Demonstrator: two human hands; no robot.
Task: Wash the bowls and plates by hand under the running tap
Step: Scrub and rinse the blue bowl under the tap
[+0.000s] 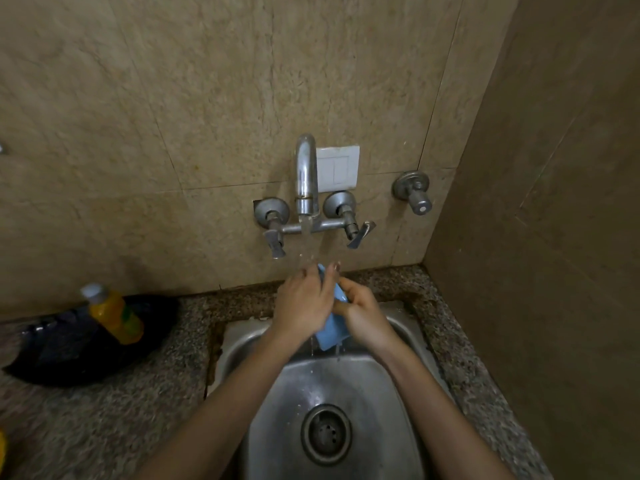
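Nearest me, the sink [242,344] is wet around its drain [326,434], and I see no other bowl or plate in it. Above its far end both hands hold a blue dish [330,332] on edge; I cannot tell whether it is a bowl or a plate. The left hand [303,301] lies across its face with the fingertips hooked over the top edge, and the right hand [363,317] is curled round its right side. Water drips from the lower corner.

To the left, on the surface [104,420], stand a yellow bottle [114,315] and a dark bag [69,344].

Beyond, the tap [306,174] on the wall runs straight onto the hands.

I see no foam, so I judge this piece is at the rinse. No washed pile or waiting stack shows, so how much is left cannot be told.
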